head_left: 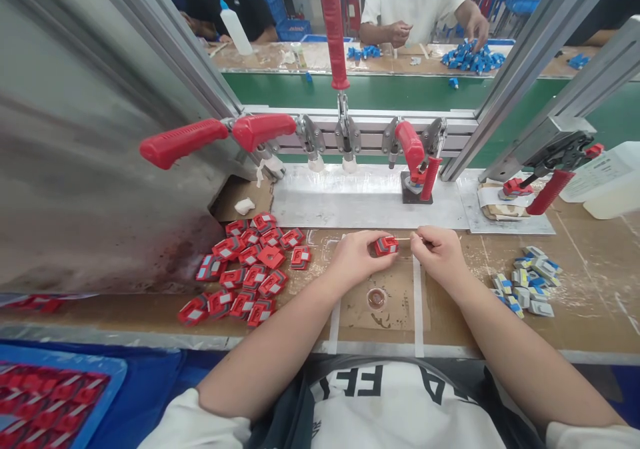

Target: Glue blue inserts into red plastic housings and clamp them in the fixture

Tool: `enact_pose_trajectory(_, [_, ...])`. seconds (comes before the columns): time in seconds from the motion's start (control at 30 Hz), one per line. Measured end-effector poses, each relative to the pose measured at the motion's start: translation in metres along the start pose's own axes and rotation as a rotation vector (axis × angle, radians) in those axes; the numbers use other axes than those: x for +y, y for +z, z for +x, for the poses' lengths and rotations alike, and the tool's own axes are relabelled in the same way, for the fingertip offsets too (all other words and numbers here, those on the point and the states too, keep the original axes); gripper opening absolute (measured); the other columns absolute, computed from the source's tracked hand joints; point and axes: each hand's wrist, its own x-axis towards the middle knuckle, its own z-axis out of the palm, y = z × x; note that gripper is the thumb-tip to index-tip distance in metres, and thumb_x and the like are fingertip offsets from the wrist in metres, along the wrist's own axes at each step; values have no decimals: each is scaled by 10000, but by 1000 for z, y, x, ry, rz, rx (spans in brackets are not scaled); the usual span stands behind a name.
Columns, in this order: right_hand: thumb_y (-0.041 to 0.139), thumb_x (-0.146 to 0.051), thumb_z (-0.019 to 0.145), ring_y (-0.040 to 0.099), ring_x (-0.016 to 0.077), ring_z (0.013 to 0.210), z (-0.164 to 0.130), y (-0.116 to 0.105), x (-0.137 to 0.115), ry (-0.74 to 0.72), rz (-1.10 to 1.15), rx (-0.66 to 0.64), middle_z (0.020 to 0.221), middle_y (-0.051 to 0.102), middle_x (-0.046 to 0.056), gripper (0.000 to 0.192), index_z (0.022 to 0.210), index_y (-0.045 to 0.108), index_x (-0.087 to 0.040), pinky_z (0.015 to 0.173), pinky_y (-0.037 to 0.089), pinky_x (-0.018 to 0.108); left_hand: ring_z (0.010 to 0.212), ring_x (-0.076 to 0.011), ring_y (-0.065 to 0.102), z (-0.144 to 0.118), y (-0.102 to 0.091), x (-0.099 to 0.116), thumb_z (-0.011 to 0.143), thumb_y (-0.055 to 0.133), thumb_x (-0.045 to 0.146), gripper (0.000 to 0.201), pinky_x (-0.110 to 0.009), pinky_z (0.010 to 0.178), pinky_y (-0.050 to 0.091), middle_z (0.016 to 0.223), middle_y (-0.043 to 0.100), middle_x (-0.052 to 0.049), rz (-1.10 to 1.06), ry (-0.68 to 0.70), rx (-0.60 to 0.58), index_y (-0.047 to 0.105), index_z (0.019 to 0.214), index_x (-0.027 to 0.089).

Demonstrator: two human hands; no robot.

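Between the thumb and fingers of my left hand [357, 259] is a small red and grey plastic part [387, 246]. My right hand [440, 252] pinches a thin pale stick [404, 239], whose far end reaches the red part. Just below the hands, a small round clear cup [377, 299] with brownish liquid sits on the cardboard-covered table. Left of my left hand lies a heap of similar red and grey parts [255, 256]. To the right of my right hand is a pile of grey, blue and yellow pieces [530, 279].
Red-handled toggle clamps [345, 129] line the metal frame ahead; one presses on a dark block [417, 189]. Another clamp [550, 192] stands at right beside a plastic jug [615, 182]. A blue crate [117, 376] of red parts is lower left. Two co-workers sit across the green belt [400, 86].
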Motion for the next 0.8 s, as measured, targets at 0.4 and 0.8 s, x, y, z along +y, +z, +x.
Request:
enact_pose_trajectory(0.4, [537,-161,893,256,101,514,-16,4,-21,-369,238,-599,549,257,-65,416,603,245,-221,544,213,291,939,-203,685,5,2,-11,840,783,333,417,-271,762,497,1055,754,-14,15,78,39,742,1254,317])
enact_pose_trajectory(0.8, [560,-109,827,262,103,524,-22,14,-20,-390,124,-672,531,289,-64,385,576,289,-215,542,185,297,962,-211,679,4,1,-10,844,781,308,431,-284,793,504,1043,747,-18,38,70,34,733,1271,326])
